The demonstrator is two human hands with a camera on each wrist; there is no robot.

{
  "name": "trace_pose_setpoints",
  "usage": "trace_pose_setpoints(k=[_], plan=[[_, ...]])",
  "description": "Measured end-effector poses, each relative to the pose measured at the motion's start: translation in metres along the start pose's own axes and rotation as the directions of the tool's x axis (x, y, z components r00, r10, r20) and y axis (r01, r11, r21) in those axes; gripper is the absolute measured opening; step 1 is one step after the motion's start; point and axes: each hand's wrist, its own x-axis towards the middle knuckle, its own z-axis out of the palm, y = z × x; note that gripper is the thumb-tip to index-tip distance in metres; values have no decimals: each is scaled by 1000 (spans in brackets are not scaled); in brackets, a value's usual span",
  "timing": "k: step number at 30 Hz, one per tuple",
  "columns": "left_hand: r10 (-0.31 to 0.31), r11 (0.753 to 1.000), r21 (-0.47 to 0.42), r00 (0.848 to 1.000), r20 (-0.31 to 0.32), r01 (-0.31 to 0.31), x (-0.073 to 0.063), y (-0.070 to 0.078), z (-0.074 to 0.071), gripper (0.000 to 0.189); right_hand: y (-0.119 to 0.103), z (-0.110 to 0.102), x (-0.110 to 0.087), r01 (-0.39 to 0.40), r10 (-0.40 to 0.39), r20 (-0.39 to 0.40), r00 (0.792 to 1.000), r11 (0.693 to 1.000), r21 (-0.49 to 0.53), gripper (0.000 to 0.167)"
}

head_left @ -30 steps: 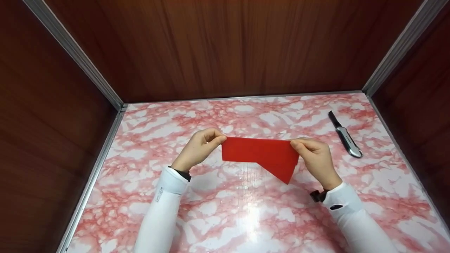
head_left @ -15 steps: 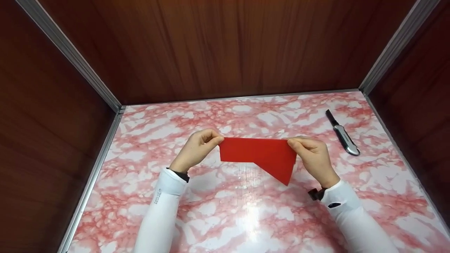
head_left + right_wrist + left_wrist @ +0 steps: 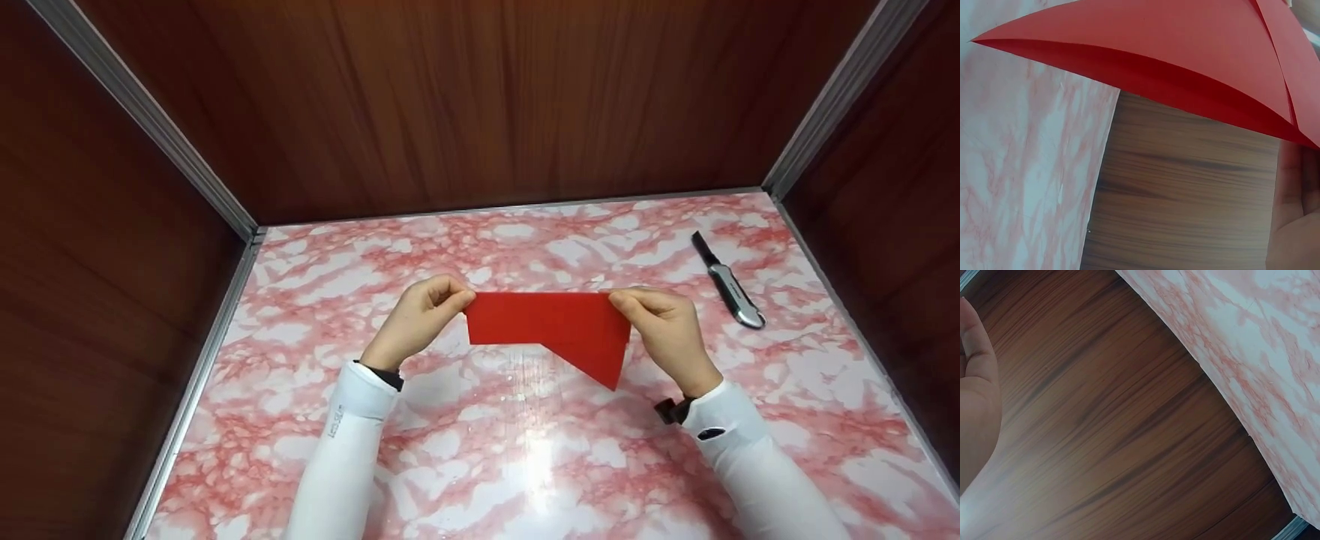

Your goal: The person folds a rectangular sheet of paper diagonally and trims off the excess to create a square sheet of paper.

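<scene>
A folded sheet of red paper is stretched between both hands over the table, its long straight edge uppermost and a pointed flap hanging at the lower right. My left hand pinches its upper left corner between thumb and fingers. At the upper right corner my right hand pinches it the same way. The right wrist view shows the layers of the red paper gaping apart along a fold, with part of the right hand below. Only the edge of the left hand appears in the left wrist view; the paper is out of sight there.
A utility knife with a grey and black handle lies on the table at the right, its dark blade end pointing away. The table has a red and white marbled top. Dark wood panels with metal frames enclose its back and sides.
Both hands keep their pinch on the red paper, and its shape stays nearly the same. The right hand has risen slightly, levelling the paper's top edge. The whole view has shifted a little.
</scene>
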Motion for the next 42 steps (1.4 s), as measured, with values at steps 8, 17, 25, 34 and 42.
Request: trace_pose_setpoints(k=[8, 17, 25, 34, 42], plan=[[20, 999, -27, 1000, -2, -20, -2, -1, 1, 28, -3, -1, 1, -44, 45, 10, 999, 998, -42, 12], [-71, 987, -148, 996, -58, 61, -2, -18, 5, 23, 5, 2, 12, -109, 119, 79, 990, 986, -127, 19], [-300, 913, -314, 950, -85, 260, 5, -48, 17, 15, 29, 3, 25, -269, 313, 213, 926, 940, -211, 28], [-468, 873, -215, 876, -117, 438, 12, -96, 42, 16, 79, 13, 25, -324, 411, 192, 891, 873, -364, 17], [-428, 871, 163, 879, -210, 463, 16, -114, 55, 17, 103, 17, 21, -250, 419, 215, 882, 803, -540, 14]])
